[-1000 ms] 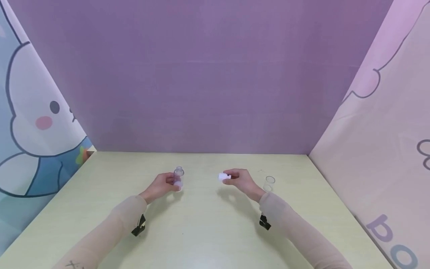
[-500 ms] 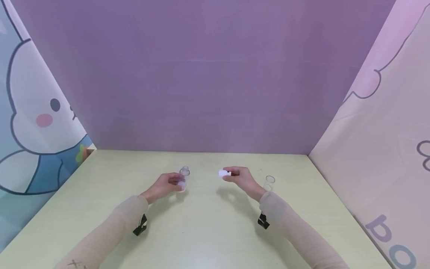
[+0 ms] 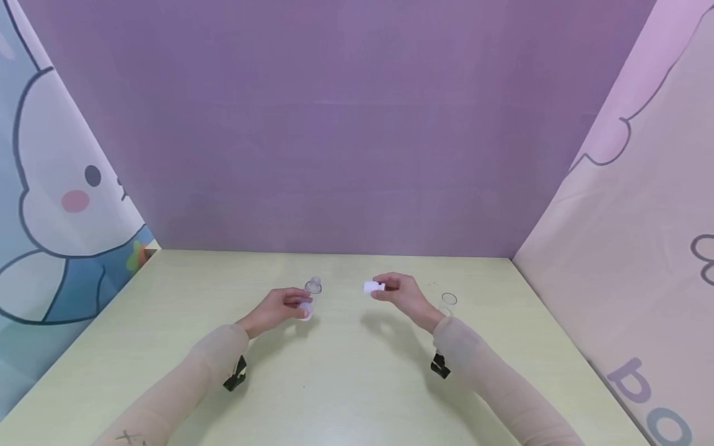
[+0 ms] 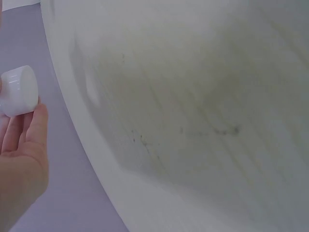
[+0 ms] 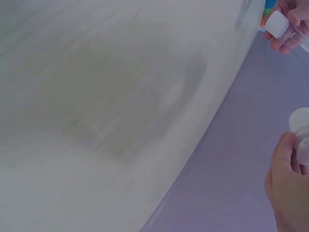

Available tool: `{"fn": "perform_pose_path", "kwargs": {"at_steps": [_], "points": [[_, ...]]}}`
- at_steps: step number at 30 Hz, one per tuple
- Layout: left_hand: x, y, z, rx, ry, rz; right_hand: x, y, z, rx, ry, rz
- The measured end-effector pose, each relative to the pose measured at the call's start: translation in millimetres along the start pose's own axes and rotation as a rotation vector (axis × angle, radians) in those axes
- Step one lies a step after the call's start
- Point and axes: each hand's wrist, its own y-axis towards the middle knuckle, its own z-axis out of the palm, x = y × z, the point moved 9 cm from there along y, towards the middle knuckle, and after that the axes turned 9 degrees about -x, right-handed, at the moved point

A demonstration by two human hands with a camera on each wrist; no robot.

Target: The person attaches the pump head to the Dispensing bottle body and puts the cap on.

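Note:
Left of the table's middle, my left hand [image 3: 277,306] grips a small clear bottle [image 3: 313,286] by its lower part. The bottle has a rounded shoulder, a narrow neck and a white base [image 4: 21,91], and leans away from me. My right hand [image 3: 404,297] pinches a short white cylinder [image 3: 374,287] between thumb and fingers, its plain white end pointing left. From the right wrist view, a translucent rounded part [image 5: 303,147] shows on this piece near the fingers. A gap separates the two held things. Behind my right wrist stands a clear open cylinder [image 3: 449,299], faint against the table.
The pale wooden table [image 3: 334,384] spreads under both hands. A purple panel [image 3: 346,124] rises at its back edge. Printed cartoon panels flank it, one on the left [image 3: 72,161] and one on the right [image 3: 630,235].
My left hand has shifted slightly right with the bottle, whose top now leans farther away. My right hand has risen a little in the view, still holding the white cylinder.

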Motion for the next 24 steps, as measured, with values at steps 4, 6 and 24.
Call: {"fn": "perform_pose_path", "kwargs": {"at_steps": [4, 6, 24], "points": [[-0.9, 1.8, 3.3, -0.003, -0.006, -0.014, 0.9, 0.4, -1.7, -0.005, 0.008, 0.008], [-0.2, 3.2, 5.6, 0.005, -0.006, -0.015, 1.2, 0.3, -2.6, 0.001, 0.008, 0.013], [-1.0, 7.9, 20.7, 0.038, 0.005, 0.000, 4.5, 3.9, -1.3, 0.011, 0.100, 0.023]]}}
